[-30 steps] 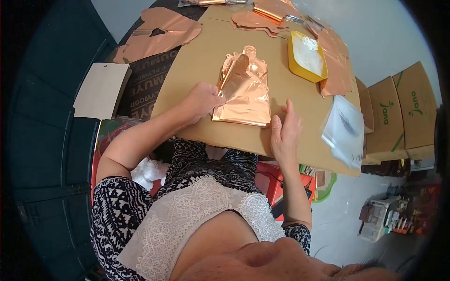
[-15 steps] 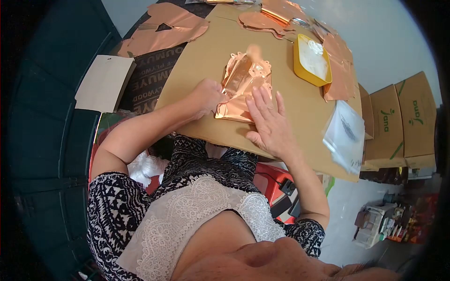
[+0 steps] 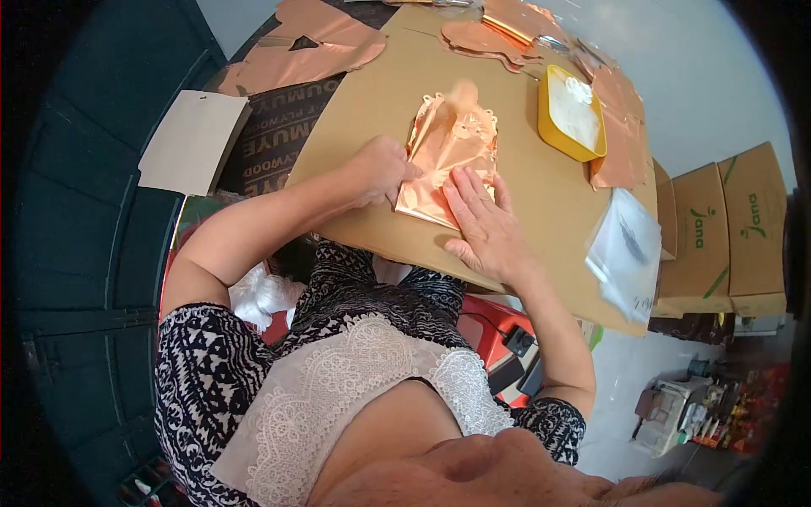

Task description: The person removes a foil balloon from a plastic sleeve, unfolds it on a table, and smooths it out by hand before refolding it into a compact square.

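Observation:
A shiny copper-coloured foil piece [image 3: 435, 182] with a scalloped top edge lies on the cardboard sheet [image 3: 359, 114]. It looks layered and creased, and a rounded tan shape sticks out above its top. My left hand [image 3: 384, 171] is closed at the foil's left edge, its thumb side on the foil. Flat on the lower right of the foil rests my right hand [image 3: 486, 224], fingers stretched out. What lies under the right palm is hidden.
A yellow tub [image 3: 555, 139] with white contents stands to the right. Cut copper foil sheets [image 3: 317, 51] lie at the back left, and more foil [image 3: 486, 40] at the back. A clear plastic bag [image 3: 625, 253] overhangs the right edge. Cardboard boxes [image 3: 701, 237] stand beyond.
The foil's lower part is now more wrinkled and turned slightly. Both hands have stayed on it with small shifts. The whole view has moved a little.

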Demonstrator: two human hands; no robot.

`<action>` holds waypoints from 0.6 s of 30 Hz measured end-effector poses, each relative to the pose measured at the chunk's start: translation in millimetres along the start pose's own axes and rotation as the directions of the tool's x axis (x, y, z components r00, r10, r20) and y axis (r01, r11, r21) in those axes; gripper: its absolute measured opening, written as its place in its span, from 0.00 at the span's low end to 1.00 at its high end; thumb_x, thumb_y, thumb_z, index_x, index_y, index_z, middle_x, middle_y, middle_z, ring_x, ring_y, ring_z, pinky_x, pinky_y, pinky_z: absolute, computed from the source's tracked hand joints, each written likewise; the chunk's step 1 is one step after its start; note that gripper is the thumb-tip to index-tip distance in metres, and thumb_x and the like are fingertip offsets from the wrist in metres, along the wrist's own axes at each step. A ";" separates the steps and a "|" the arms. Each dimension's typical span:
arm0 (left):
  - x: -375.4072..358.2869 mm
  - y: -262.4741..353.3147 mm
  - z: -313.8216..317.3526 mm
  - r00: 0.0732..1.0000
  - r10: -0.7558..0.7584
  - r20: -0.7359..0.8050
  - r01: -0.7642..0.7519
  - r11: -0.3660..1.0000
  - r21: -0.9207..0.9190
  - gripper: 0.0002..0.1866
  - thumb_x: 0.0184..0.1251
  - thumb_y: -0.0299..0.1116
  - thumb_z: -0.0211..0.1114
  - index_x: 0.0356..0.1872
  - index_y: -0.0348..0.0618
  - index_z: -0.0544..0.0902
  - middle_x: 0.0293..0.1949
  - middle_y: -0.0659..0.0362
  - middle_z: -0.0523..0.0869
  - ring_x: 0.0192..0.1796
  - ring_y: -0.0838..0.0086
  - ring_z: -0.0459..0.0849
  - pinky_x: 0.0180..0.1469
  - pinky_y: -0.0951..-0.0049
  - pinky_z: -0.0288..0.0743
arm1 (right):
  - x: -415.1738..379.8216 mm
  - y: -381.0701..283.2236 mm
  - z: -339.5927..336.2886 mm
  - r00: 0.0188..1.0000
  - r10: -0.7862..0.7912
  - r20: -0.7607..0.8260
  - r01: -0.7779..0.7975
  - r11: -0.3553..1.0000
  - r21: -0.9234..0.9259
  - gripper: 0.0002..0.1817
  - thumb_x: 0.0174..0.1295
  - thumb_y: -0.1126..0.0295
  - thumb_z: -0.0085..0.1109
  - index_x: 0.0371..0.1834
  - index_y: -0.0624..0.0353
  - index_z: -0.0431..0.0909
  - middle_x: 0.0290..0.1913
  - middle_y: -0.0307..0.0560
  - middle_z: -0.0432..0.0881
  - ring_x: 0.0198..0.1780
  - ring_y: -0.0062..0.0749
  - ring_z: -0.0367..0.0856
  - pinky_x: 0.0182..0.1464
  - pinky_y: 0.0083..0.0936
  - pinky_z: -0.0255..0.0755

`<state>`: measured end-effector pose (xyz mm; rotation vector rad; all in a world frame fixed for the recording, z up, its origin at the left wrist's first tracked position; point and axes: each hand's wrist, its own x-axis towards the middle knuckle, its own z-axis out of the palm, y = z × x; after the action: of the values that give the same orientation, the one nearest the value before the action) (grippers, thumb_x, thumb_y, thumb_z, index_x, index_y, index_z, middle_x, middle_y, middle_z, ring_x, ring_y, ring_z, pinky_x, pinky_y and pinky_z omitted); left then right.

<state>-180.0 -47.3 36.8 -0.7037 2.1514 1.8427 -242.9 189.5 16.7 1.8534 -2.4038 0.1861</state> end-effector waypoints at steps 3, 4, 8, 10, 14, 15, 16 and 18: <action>14.5 -12.6 -2.2 0.997 0.076 -0.014 -0.077 0.994 -0.072 0.09 0.65 0.27 0.63 0.31 0.28 0.82 0.21 0.50 0.83 0.12 0.66 0.75 0.15 0.66 0.66 | 0.8 -0.4 -0.9 1.000 -0.002 0.020 0.002 1.000 0.021 0.45 0.66 0.33 0.37 0.74 0.61 0.59 0.77 0.57 0.55 0.79 0.47 0.49 0.79 0.50 0.36; 15.6 -14.4 -2.3 0.993 0.118 -0.024 -0.120 0.987 -0.105 0.09 0.65 0.27 0.62 0.30 0.28 0.82 0.21 0.49 0.83 0.10 0.66 0.73 0.14 0.65 0.66 | 0.9 -0.5 -1.5 1.000 -0.002 0.023 0.001 0.999 0.045 0.45 0.67 0.34 0.37 0.75 0.60 0.59 0.77 0.57 0.55 0.79 0.47 0.48 0.79 0.50 0.36; -2.1 -8.7 -7.4 0.887 0.442 -0.136 -0.294 0.766 0.572 0.14 0.61 0.32 0.64 0.40 0.27 0.79 0.33 0.46 0.84 0.26 0.60 0.82 0.27 0.60 0.75 | 2.4 -5.0 -4.8 0.999 -0.007 0.043 0.003 0.996 0.085 0.43 0.67 0.35 0.39 0.75 0.56 0.59 0.77 0.57 0.55 0.79 0.48 0.48 0.79 0.50 0.38; -25.9 1.1 5.9 0.696 0.700 -0.162 -0.276 0.468 0.839 0.20 0.60 0.34 0.66 0.47 0.27 0.77 0.45 0.43 0.84 0.42 0.56 0.86 0.43 0.55 0.79 | 3.0 -4.8 -4.1 0.999 -0.007 0.046 0.003 0.997 0.071 0.42 0.67 0.36 0.39 0.75 0.56 0.58 0.77 0.57 0.55 0.79 0.49 0.48 0.78 0.49 0.39; -30.0 -4.8 17.2 0.497 0.807 0.319 -0.554 0.013 0.832 0.35 0.70 0.48 0.57 0.66 0.25 0.65 0.66 0.35 0.67 0.71 0.47 0.64 0.72 0.47 0.55 | 3.0 -7.5 -5.9 0.999 -0.006 0.042 0.003 0.997 0.078 0.42 0.68 0.36 0.41 0.76 0.55 0.58 0.78 0.56 0.54 0.79 0.49 0.48 0.78 0.49 0.39; -32.0 -10.7 22.2 0.487 0.803 0.344 -0.581 0.004 0.814 0.38 0.70 0.52 0.55 0.67 0.25 0.64 0.69 0.34 0.64 0.74 0.47 0.59 0.74 0.48 0.49 | 3.1 -7.8 -5.7 0.999 -0.008 0.045 0.004 0.998 0.068 0.42 0.68 0.36 0.41 0.76 0.55 0.58 0.78 0.56 0.54 0.79 0.49 0.48 0.78 0.49 0.39; -31.2 -15.9 25.1 0.477 0.798 0.368 -0.606 -0.004 0.795 0.41 0.70 0.56 0.53 0.68 0.25 0.64 0.71 0.34 0.61 0.76 0.47 0.54 0.76 0.49 0.43 | 3.2 -7.9 -5.2 0.999 -0.010 0.048 0.007 0.998 0.058 0.42 0.68 0.37 0.41 0.76 0.56 0.57 0.78 0.56 0.54 0.79 0.49 0.48 0.78 0.49 0.39; -22.5 -28.6 23.2 0.552 0.739 0.386 -0.570 -0.003 0.822 0.44 0.71 0.59 0.48 0.70 0.24 0.60 0.72 0.34 0.60 0.77 0.45 0.52 0.77 0.48 0.42 | 3.6 -8.9 -6.7 0.998 -0.016 0.054 0.013 0.998 0.057 0.42 0.68 0.37 0.41 0.76 0.57 0.57 0.78 0.57 0.53 0.79 0.49 0.48 0.78 0.49 0.39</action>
<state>-149.8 -22.8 18.1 0.6354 3.3611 0.2871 -235.2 184.9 24.1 1.9237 -2.4449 0.2076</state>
